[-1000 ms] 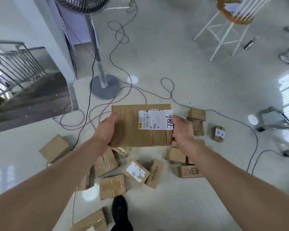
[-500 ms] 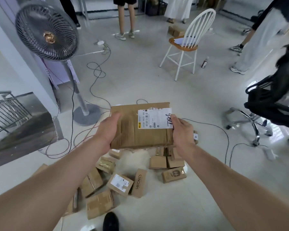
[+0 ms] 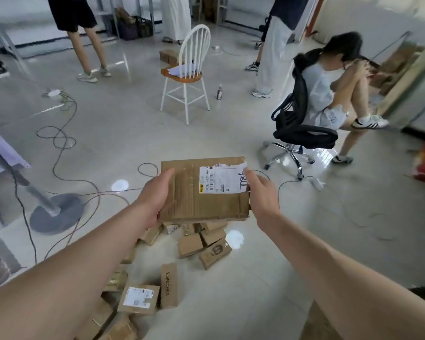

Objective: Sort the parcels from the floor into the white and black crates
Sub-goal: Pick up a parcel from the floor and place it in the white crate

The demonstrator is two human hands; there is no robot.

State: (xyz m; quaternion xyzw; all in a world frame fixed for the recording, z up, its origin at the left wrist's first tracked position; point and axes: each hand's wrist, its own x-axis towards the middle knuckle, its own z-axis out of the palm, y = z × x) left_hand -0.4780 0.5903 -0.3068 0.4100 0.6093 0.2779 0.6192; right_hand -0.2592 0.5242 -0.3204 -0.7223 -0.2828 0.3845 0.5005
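Parcel [image 3: 204, 192]: brown cardboard, matt, creased and scuffed; clear tape strips give a dull sheen.
Label [image 3: 221, 179]: white paper, torn along the top edge, dark ink scrawl.
Boxes [image 3: 189, 245]: same matt cardboard, some taped.
Floor [image 3: 268, 278]: pale, smooth, glossy; mirrors lamp spots.
Chair [image 3: 179, 79]: white-painted spindles and legs, seat of varnished orange-brown wood.
Office chair [image 3: 304, 137]: black mesh back, shiny chromed metal base.
Fan base [image 3: 57, 214]: grey, matt.

SIBIONICS on small floor box [image 3: 168, 285]; held parcel [image 3: 206, 204] label reads P021-00.
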